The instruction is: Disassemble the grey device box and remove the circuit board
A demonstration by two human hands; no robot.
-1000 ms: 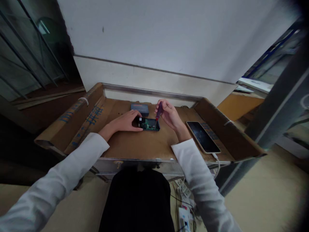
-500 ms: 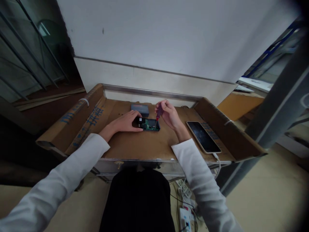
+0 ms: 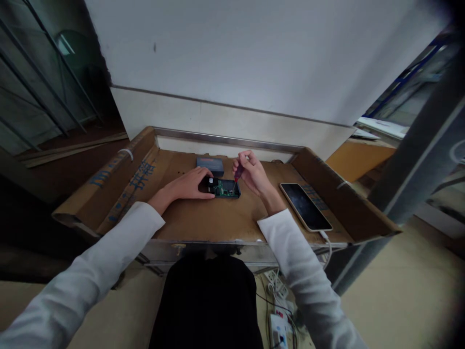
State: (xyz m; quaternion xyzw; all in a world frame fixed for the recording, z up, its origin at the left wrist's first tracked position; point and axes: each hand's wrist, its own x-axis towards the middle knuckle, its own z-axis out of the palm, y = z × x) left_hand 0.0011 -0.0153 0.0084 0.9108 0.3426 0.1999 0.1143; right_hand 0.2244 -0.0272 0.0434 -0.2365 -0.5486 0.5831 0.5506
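A small black case with a green circuit board (image 3: 225,188) lies on the cardboard-covered table (image 3: 214,218). My left hand (image 3: 187,184) rests on the case's left end, fingers curled over it and pressing it down. My right hand (image 3: 252,172) is closed round a small screwdriver with a dark red handle (image 3: 238,173), held upright. Its tip touches the right end of the board.
A dark blue box (image 3: 210,164) lies just behind the case. A phone (image 3: 305,206) with a white cable lies face up at the right. Raised cardboard flaps (image 3: 109,174) border the table on both sides. A power strip (image 3: 278,329) and cables lie on the floor.
My right hand has shifted slightly on the screwdriver handle, fingers rising a little. The left hand and the case have stayed in place.
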